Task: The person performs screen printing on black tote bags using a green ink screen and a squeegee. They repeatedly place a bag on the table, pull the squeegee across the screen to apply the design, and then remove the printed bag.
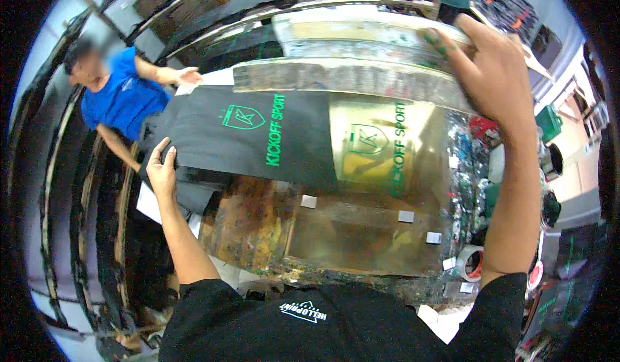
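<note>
My left hand (162, 168) pinches the near left edge of a black sheet (201, 126) between thumb and fingers. The sheet carries a bright green shield emblem and lettering, and it lies partly over a glossy yellowish board (429, 152). On the bare part of that board a darker green mark of the same design shows. My right hand (497, 71), with green ink on a fingertip, grips the right end of a wooden printing frame (349, 78). The frame is tilted up on the far side of the board; its inner face is mostly hidden.
A person in a blue shirt (119, 91) stands at the left, one hand (187, 76) near the sheet's far corner. Small white squares (405, 217) dot the board. At right are a tape roll (469, 263), ink-stained clutter and tins (551, 162). Long racks (84, 213) run along the left.
</note>
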`<state>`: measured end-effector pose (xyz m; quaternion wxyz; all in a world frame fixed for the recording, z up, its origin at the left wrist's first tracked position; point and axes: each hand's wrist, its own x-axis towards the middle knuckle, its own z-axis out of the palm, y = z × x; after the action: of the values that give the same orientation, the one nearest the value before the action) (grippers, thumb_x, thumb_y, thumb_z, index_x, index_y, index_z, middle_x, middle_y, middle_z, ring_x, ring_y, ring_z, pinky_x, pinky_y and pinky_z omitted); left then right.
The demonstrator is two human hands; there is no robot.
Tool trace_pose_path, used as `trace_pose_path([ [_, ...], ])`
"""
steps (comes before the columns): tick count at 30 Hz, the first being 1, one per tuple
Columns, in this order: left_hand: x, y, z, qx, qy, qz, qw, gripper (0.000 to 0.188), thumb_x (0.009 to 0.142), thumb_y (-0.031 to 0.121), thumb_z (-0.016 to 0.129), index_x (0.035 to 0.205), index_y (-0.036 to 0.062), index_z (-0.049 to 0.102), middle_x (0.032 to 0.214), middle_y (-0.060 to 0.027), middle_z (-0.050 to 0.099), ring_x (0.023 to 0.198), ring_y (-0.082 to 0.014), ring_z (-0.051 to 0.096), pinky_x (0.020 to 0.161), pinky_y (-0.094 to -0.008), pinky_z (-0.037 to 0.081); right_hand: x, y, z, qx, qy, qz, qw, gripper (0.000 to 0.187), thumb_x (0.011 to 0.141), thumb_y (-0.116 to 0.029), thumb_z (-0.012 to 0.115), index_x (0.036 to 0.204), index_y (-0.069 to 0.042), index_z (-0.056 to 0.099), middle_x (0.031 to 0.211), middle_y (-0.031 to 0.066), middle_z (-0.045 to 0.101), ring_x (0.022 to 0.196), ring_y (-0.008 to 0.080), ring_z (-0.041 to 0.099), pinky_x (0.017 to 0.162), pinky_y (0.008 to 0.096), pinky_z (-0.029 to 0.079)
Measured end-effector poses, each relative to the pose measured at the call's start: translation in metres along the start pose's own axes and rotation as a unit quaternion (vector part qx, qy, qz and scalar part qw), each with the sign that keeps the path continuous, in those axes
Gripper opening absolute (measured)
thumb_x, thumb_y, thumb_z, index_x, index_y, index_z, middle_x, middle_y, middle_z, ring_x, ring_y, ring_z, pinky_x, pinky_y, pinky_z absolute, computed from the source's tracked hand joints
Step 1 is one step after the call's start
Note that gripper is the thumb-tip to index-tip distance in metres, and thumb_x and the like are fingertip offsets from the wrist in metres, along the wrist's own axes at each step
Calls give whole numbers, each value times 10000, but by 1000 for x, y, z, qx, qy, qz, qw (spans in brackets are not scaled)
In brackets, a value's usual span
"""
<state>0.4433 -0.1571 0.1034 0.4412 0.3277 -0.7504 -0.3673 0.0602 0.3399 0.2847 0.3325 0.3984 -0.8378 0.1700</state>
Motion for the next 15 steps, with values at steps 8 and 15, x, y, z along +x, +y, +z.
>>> trace_pose_path([
  [8, -60, -102, -34, 313, 202, -8, 928, 536, 975, 238, 731, 1449, 12, 622, 1347, -271, 660, 1274, -408, 612, 1135, -457, 436, -3, 2, 2, -24, -21, -9, 999, 531, 1006, -543, 588, 949, -18, 635, 893, 247, 686, 903, 466, 647, 886, 508, 428],
  [15, -121, -27, 19, 407, 144, 240, 870, 440, 988, 280, 735, 1365, 59, 684, 1486, -183, 584, 1426, -412, 481, 1211, -549, 319, -15, -3, 2, -31, 10, -27, 999, 509, 1025, -517, 592, 1058, -17, 682, 951, 242, 707, 950, 456, 656, 929, 506, 427],
])
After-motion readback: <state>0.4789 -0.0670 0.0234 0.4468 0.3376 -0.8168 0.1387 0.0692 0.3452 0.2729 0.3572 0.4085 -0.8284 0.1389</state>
